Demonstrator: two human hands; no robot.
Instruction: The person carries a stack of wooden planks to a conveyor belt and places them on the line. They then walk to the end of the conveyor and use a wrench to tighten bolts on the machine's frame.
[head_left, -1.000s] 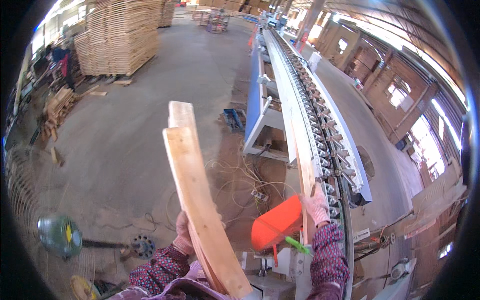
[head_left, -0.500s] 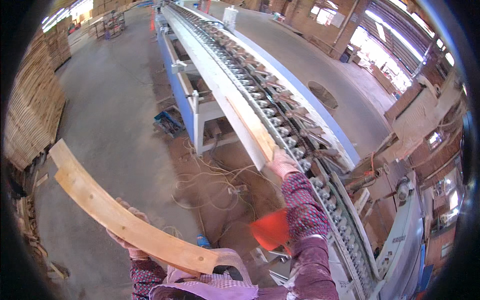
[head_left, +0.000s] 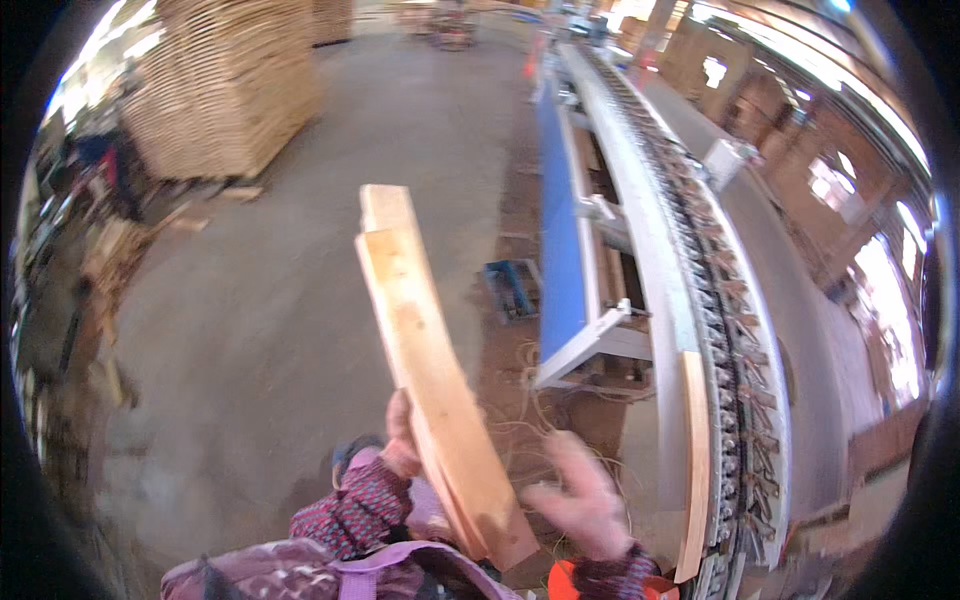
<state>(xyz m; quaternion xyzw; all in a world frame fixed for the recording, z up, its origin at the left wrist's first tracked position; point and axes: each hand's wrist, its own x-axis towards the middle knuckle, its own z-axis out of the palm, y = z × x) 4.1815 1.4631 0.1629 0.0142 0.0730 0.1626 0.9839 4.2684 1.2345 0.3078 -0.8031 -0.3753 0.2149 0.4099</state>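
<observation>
My left hand (head_left: 401, 438) grips a small stack of long, light-brown wooden boards (head_left: 425, 345) by its left edge. The boards overlap unevenly, the lower one poking out at the far end. Close to the right side of their near end is my right hand (head_left: 585, 498), smeared by motion. Its fingers are stretched out and apart, and nothing is in it. A single wooden strip (head_left: 692, 460) lies lengthwise on the white ledge of the long conveyor machine (head_left: 640, 210), beside a chain of metal rollers.
Tall stacked timber (head_left: 215, 95) stands at the far left, with scrap wood (head_left: 115, 255) below it. A blue crate (head_left: 512, 290) sits on the floor beside the machine's blue side panel (head_left: 563, 240). Loose cables (head_left: 530, 400) lie near its leg. Something orange (head_left: 562, 580) shows at the lower edge.
My right hand has let go of the wooden strip on the machine and come back toward the boards. The view has swung right, and the boards in my left hand now point more straight ahead.
</observation>
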